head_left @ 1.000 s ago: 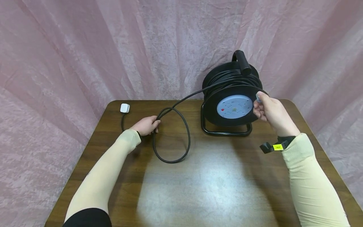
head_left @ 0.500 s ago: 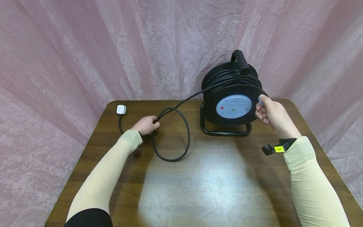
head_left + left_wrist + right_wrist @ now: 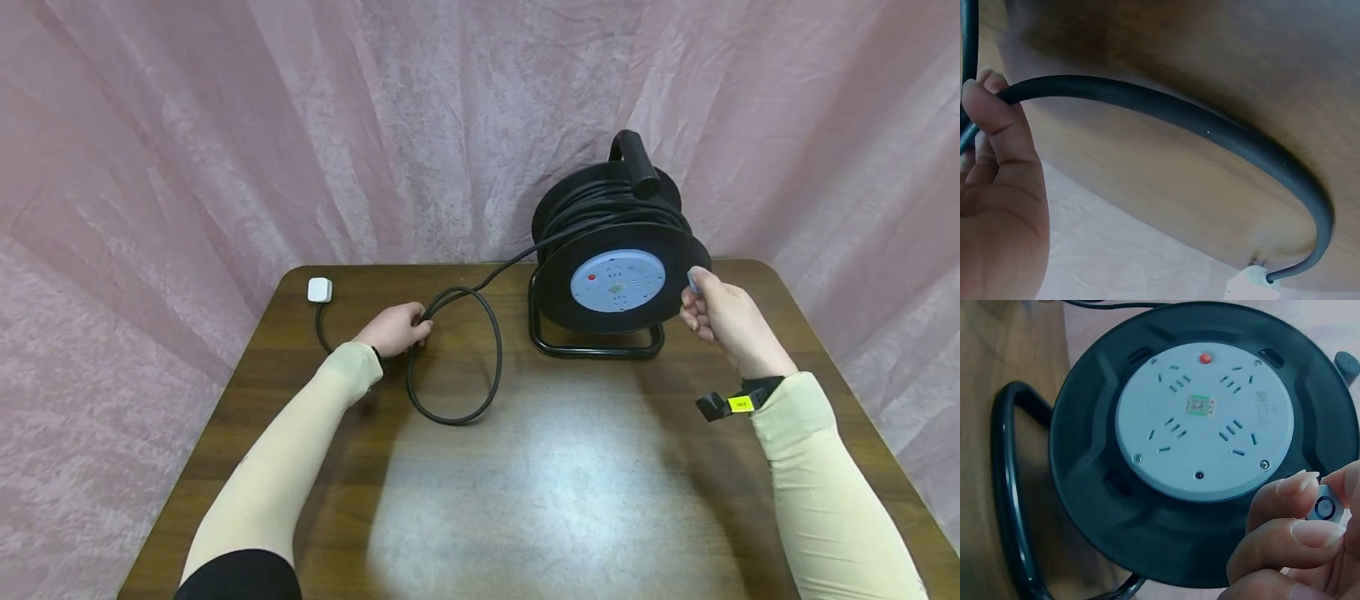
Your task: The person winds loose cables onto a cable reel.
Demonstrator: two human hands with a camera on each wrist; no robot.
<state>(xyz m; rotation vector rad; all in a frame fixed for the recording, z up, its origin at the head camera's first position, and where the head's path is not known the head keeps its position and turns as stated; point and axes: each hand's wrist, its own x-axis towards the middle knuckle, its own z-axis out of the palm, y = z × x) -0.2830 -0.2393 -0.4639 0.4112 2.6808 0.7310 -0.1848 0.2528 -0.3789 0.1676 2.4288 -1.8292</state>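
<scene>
A black cable reel stands upright on its tube frame, with a round pale-blue socket panel on its face. Near the rim of that face, my right hand pinches a small grey knob between thumb and fingers. Black cable runs from the reel's drum to my left hand, making one loop on the table. The left thumb and fingers pinch the cable where the strands cross. Beyond that hand, the cable's end carries a white plug, lying at the table's back left.
The wooden table has a glare patch in front of the reel. A pink curtain hangs right behind the table's back edge. On top of the reel frame sits a black carrying handle.
The reel's face has turned clockwise, its red button rising. My right hand has moved down and slightly right with the knob. The left hand shifted slightly right with the cable; the plug slid slightly left.
</scene>
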